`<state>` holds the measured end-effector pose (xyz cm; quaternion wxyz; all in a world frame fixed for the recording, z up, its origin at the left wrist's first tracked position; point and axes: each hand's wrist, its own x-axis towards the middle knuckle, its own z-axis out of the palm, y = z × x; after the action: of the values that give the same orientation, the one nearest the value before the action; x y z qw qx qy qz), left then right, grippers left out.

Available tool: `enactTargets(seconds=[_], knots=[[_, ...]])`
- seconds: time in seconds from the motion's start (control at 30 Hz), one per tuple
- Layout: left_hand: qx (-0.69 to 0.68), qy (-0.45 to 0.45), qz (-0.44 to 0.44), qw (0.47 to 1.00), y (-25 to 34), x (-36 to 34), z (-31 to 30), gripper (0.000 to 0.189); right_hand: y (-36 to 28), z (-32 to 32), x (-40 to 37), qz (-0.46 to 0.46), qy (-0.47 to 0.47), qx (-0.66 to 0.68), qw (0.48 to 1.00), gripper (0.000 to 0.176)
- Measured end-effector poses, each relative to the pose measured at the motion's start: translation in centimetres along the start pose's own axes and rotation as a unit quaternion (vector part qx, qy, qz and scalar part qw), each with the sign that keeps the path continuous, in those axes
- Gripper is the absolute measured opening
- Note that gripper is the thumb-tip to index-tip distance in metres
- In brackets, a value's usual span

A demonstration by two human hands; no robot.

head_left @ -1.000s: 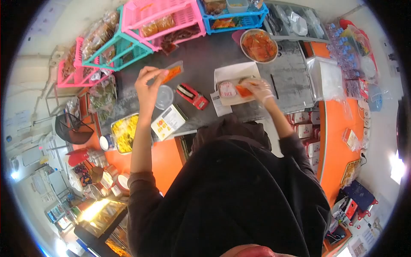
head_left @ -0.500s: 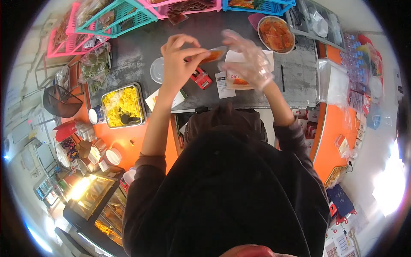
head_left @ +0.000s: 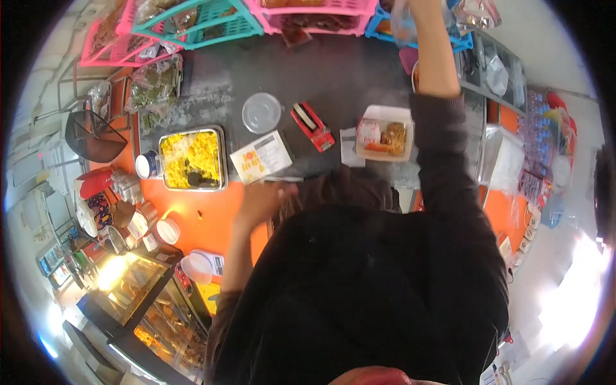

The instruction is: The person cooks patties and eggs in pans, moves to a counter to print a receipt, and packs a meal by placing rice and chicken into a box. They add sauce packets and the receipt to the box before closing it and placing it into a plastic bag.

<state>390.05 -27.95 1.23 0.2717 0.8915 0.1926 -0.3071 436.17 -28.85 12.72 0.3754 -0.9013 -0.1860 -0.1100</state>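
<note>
My left hand (head_left: 264, 197) is low at the table's front edge, just below a white and yellow box (head_left: 262, 157); its fingers are smeared by motion. Stretched far forward, my right hand (head_left: 409, 18), in a clear plastic glove, is at the top edge of the view over the blue basket (head_left: 378, 27), and its fingers are mostly hidden. An open paper food box (head_left: 385, 149) with fried-looking food inside stands on the dark table (head_left: 321, 70). To its left lie a white slip (head_left: 350, 146) and a red stapler-like object (head_left: 312, 127).
A round clear lid (head_left: 262, 112) lies on the table. On the left is a metal tray (head_left: 224, 157) of yellow food with a dark utensil. Pink (head_left: 314, 25) and teal baskets (head_left: 218, 29) line the back. Clear bottles (head_left: 538, 138) stand at the right.
My right hand has gone from above the food box up to the back right. My left hand has dropped to the front edge, and the small orange packet no longer shows between its fingers.
</note>
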Motion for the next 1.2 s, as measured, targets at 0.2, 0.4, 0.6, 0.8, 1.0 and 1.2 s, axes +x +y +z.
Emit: enactTargets(seconds=[0.2, 0.4, 0.6, 0.8, 1.0, 1.2], knots=[[-0.257, 0.026, -0.063, 0.964, 1.3, -1.6, 3.3, 0.054, 15.1, -8.9, -2.6, 0.03, 0.033, -0.078, 0.996, 0.039], [-0.359, 0.127, 0.009, 0.925, 3.8, 4.3, -6.2, 0.038, 35.3, -13.0, -7.2, 0.125, -0.396, -0.456, 0.787, 0.026], [-0.41, 0.15, 0.088, 0.895, 12.9, 13.7, -11.6, 0.025, 45.2, -10.3, -16.0, 0.101, -0.349, -0.377, 0.852, 0.028], [-0.289, 0.161, 0.177, 0.927, 23.3, 21.1, -10.9, 0.021, 46.6, -7.8, -15.4, 0.237, -0.257, -0.216, 0.912, 0.034], [-0.248, 0.227, 0.246, 0.909, 29.0, 22.6, -7.7, 0.031, 49.3, -8.7, -14.2, 0.45, -0.042, 0.29, 0.843, 0.042], [-0.271, 0.41, 0.27, 0.828, 35.9, 23.5, -3.4, 0.062, 28.7, -8.8, -11.9, 0.301, 0.157, 0.553, 0.761, 0.065]])
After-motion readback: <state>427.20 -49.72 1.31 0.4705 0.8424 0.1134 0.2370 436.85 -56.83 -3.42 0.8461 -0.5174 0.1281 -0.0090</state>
